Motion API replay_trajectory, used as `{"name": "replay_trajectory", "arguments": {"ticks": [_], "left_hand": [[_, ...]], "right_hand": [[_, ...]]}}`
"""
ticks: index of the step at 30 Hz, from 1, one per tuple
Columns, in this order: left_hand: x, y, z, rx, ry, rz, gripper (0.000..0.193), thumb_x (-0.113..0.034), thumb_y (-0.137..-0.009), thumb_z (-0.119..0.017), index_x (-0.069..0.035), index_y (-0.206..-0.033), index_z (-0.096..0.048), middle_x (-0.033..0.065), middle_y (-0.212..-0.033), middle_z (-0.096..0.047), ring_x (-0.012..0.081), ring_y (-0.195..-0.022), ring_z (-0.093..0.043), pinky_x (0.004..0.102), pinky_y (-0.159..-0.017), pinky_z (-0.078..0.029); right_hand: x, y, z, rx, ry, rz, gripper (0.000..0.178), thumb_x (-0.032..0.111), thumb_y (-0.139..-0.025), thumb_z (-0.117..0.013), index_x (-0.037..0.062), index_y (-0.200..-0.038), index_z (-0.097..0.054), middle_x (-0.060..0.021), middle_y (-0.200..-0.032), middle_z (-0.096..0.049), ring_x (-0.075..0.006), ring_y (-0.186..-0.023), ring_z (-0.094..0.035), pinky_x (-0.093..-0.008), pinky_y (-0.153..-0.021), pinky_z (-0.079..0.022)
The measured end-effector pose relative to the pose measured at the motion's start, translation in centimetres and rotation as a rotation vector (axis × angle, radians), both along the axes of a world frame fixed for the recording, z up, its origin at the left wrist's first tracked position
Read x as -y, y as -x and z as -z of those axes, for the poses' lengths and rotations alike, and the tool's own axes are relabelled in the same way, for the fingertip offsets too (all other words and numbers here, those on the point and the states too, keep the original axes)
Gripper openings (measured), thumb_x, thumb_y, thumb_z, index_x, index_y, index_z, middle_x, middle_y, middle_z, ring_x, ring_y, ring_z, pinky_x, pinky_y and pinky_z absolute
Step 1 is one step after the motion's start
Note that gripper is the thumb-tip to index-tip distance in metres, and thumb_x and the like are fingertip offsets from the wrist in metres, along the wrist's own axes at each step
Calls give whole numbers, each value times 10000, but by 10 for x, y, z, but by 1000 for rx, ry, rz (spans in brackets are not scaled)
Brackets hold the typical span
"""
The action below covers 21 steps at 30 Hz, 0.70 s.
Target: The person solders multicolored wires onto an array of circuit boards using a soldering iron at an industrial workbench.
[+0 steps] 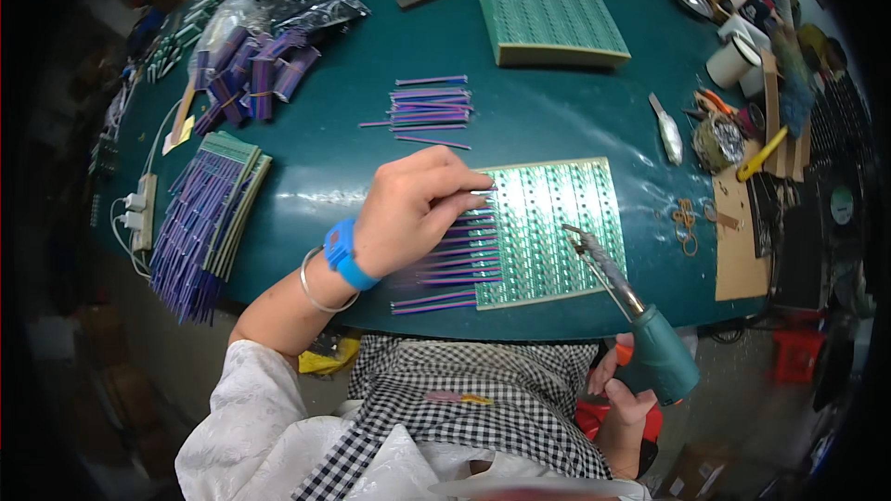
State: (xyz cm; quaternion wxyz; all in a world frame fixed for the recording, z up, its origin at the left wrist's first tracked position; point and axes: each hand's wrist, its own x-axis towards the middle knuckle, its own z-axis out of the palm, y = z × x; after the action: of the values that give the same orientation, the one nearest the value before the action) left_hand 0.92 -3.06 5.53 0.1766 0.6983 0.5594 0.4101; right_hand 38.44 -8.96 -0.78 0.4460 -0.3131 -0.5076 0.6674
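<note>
Left hand (413, 209) grip pinching purple wire (464, 218) at green board (548, 227), right hand (624, 408) half-hidden, gripping soldering iron (631, 315)

We are in a small workshop where people put little electric parts together. We can tell from the big green worktable (575, 121) full of work things. There are green circuit boards (548, 23), heaps of thin purple wires (429, 107), a soldering iron (640, 325), rolls of tape (738, 56), and power plugs with cords (139, 213) at the edge.
</note>
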Motion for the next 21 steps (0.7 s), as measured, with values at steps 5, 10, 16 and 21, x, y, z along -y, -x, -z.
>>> {"name": "replay_trajectory", "arguments": {"ticks": [5, 10, 16, 21], "left_hand": [[20, -19, 8, -1, -91, 56, 287, 93, -727, -745, -56, -972, -764, 75, -841, -655, 227, -726, -661, 322, -617, -536], [37, -34, 15, -75, -139, 115, 329, 95, -671, -724, -44, -967, -755, 82, -851, -659, 237, -722, -648, 329, -614, -535], [45, -42, 28, -122, -179, 175, 338, 75, -652, -723, -18, -977, -736, 77, -861, -663, 237, -718, -630, 335, -600, -524], [56, -49, 41, -142, -85, 200, 401, 108, -652, -730, -17, -1033, -738, 75, -893, -666, 230, -738, -636, 324, -614, -502]], "right_hand": [[12, -6, 2, 32, 39, -47, 668, 33, -815, -715, -90, -1398, -414, -125, -849, -557, -191, -616, -573, -327, -563, -537], [20, -15, -3, 7, 100, -72, 653, 27, -819, -726, -85, -1395, -437, -115, -857, -581, -179, -662, -581, -306, -593, -526], [32, -24, -5, 57, 152, -100, 655, 57, -801, -723, -86, -1383, -458, -99, -848, -559, -193, -659, -573, -334, -577, -518], [40, -24, -11, 171, 276, -78, 617, 105, -769, -760, -72, -1303, -509, -84, -837, -557, -179, -653, -551, -313, -585, -474]]}}
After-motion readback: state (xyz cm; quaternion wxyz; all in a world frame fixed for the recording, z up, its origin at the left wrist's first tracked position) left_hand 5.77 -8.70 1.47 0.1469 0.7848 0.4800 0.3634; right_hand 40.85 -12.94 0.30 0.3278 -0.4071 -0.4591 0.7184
